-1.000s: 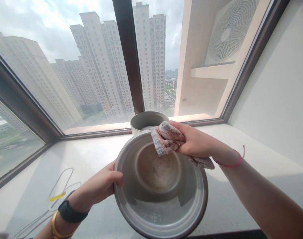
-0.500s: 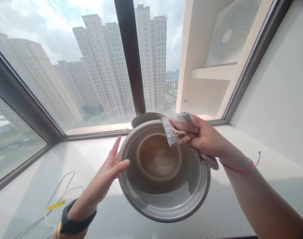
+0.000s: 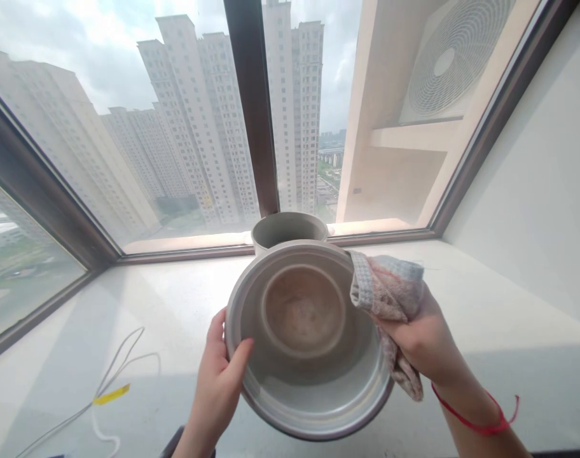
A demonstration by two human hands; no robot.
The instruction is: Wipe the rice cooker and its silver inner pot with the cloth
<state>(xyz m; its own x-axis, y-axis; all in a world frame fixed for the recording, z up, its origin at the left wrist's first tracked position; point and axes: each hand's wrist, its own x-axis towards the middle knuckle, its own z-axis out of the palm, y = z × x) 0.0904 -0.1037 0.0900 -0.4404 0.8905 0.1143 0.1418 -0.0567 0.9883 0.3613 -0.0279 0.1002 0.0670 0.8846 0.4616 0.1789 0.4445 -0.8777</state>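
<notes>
A round metal basin (image 3: 318, 394) with a raised ring and a brownish, stained centre is tilted towards me above the white sill. My left hand (image 3: 220, 372) grips its left rim, thumb over the edge and fingers behind. In my right hand (image 3: 423, 331) is a bunched pinkish-grey cloth (image 3: 390, 289), which lies against the basin's right rim and hangs down below my fingers. A second pot (image 3: 290, 229), pale and round, stands behind the basin by the window, its lower part hidden.
The white sill (image 3: 500, 305) spreads on both sides of the basin. To the left lies a thin pale cable (image 3: 121, 366) with a yellow tag (image 3: 111, 394). Dark window frames (image 3: 252, 108) and a white wall (image 3: 533, 172) bound the space.
My left hand has gone from open beside the basin to gripping its rim. My right hand has moved right and down with the cloth, uncovering more of the pot behind.
</notes>
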